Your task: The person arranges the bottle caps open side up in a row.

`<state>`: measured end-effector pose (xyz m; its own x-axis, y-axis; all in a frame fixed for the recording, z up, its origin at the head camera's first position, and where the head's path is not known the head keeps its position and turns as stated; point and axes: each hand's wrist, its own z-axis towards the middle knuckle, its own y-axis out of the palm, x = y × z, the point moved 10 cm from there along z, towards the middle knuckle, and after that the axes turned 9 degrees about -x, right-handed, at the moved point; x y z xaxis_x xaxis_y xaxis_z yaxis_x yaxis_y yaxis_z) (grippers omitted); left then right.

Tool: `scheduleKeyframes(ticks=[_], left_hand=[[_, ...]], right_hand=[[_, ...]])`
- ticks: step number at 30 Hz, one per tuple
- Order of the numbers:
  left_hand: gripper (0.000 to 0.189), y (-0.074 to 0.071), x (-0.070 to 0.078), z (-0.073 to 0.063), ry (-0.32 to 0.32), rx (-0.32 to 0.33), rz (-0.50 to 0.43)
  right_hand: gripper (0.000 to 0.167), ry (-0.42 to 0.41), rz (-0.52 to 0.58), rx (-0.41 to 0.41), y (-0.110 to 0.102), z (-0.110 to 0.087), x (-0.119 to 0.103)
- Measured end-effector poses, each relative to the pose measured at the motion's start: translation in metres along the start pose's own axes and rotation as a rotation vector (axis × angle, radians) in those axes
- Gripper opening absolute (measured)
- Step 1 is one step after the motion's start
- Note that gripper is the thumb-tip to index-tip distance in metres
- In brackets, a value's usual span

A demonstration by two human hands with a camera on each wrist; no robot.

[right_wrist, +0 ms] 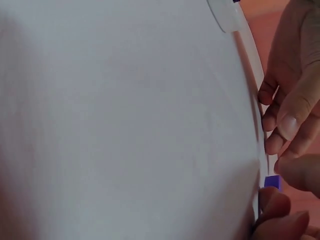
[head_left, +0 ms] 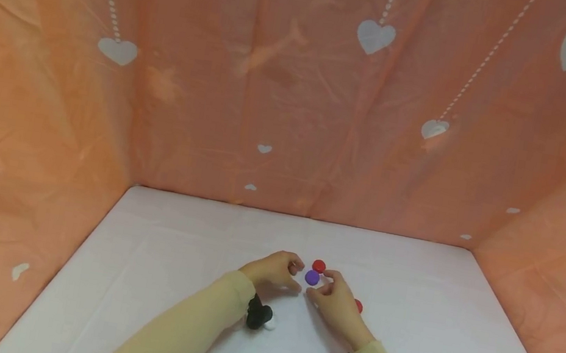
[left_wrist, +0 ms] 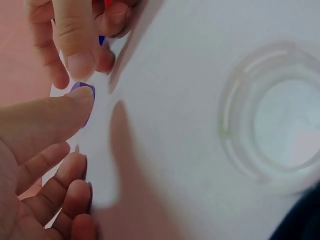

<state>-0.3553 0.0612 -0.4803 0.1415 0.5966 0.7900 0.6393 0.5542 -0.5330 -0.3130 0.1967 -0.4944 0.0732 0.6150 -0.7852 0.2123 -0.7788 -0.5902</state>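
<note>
A small round purple piece (head_left: pixel 312 277) lies on the white table between the two hands. My left hand (head_left: pixel 276 269) is just left of it, fingers bent and parted from the thumb. In the left wrist view the left thumb (left_wrist: pixel 55 112) overlaps the purple piece. From the right, my right hand (head_left: pixel 340 309) reaches in, its thumb and forefinger spread on the near and far sides of the purple piece. A red round piece (head_left: pixel 319 265) sits right behind the purple one. Another red piece (head_left: pixel 358 306) is partly hidden behind the right hand.
A clear round ring-shaped container (left_wrist: pixel 232 125) stands near the left wrist. Dark wrist cameras (head_left: pixel 259 313) hang under both sleeves. The white table (head_left: pixel 186 229) is enclosed at the back and sides by an orange curtain (head_left: pixel 299 111) with white hearts.
</note>
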Motion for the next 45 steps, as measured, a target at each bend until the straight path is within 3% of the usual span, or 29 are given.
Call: scheduleKeyframes(ticks=[6,11,18,27,35,41,45], left_hand=[[0.042,0.001,-0.009,0.001,-0.060,-0.014,-0.026],[0.038,0.002,-0.013,0.001,-0.066,-0.005,-0.018],[0.032,0.002,-0.013,0.000,-0.025,0.019,-0.005],[0.028,0.002,-0.010,0.000,0.019,0.041,-0.011],[0.026,0.003,-0.008,0.002,0.031,0.057,-0.028],[0.024,0.003,-0.008,0.001,0.049,0.038,-0.028],[0.021,0.003,-0.006,-0.004,0.054,0.006,-0.020]], right_hand=[[0.054,-0.004,0.004,-0.004,0.003,0.001,0.000],[0.040,-0.023,-0.002,-0.019,0.007,0.002,-0.005],[0.029,-0.022,-0.034,-0.020,0.012,0.004,-0.008],[0.031,0.047,-0.060,-0.023,0.015,0.002,-0.008],[0.028,0.037,-0.057,-0.009,0.015,0.002,-0.012],[0.028,0.048,-0.021,-0.042,0.015,0.001,-0.009],[0.027,0.005,-0.007,-0.066,0.015,0.001,-0.008]])
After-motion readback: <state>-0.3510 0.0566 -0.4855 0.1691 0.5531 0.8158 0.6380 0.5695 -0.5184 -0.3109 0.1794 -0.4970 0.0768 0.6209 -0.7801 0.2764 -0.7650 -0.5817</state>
